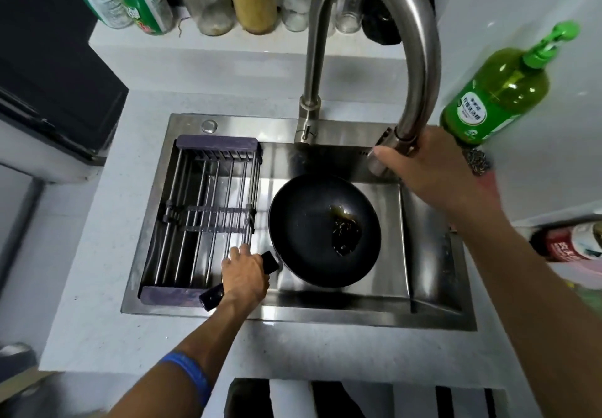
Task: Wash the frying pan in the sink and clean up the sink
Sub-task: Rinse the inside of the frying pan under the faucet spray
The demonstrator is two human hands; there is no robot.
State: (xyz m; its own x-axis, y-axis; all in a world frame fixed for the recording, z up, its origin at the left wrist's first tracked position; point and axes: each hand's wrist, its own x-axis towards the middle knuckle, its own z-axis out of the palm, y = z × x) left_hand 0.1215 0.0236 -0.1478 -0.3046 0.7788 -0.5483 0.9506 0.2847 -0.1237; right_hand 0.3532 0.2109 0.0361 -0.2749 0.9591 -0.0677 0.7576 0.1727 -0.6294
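Note:
A black frying pan (312,222) sits in the steel sink (433,274), with a patch of dark brown residue (345,230) on its right inner side. My left hand (244,274) grips the pan's black handle (211,297) at the sink's front edge. My right hand (426,170) is wrapped around the spray head (378,163) of the tall curved steel faucet (384,26), above the sink's back right. No water is seen running.
A metal drying rack (208,215) spans the sink's left half. A green soap pump bottle (501,88) and a steel scourer (477,162) stand at the right. Jars and bottles (254,0) line the back ledge. A dark appliance (49,75) is at the left.

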